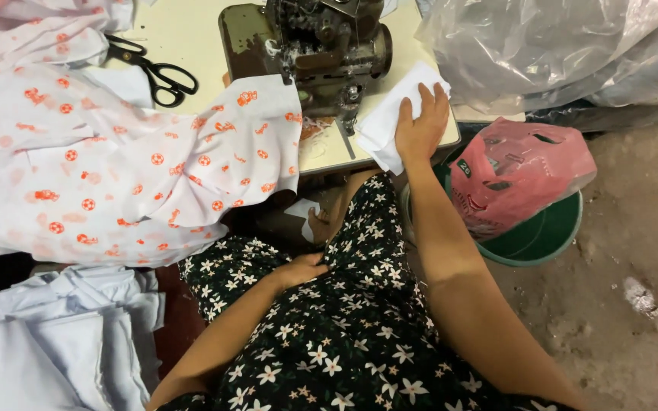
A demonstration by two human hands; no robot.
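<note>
bare arms — black dress with small white flowers.

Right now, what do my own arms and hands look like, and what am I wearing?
Both arms are bare from the hands up as far as the frame shows, with no sleeves visible. The left hand and right hand show no gloves, and no rings, watch or bracelets are visible. The garment over your lap is black with small white flowers.

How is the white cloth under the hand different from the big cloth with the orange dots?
The small white cloth is plain, while the big printed cloth has orange-red round marks all over. The white cloth is a small folded piece; the printed cloth spreads wide and hangs off the table. The right hand presses on the white cloth; no hand touches the printed one. Both lie beside the sewing machine.
</note>
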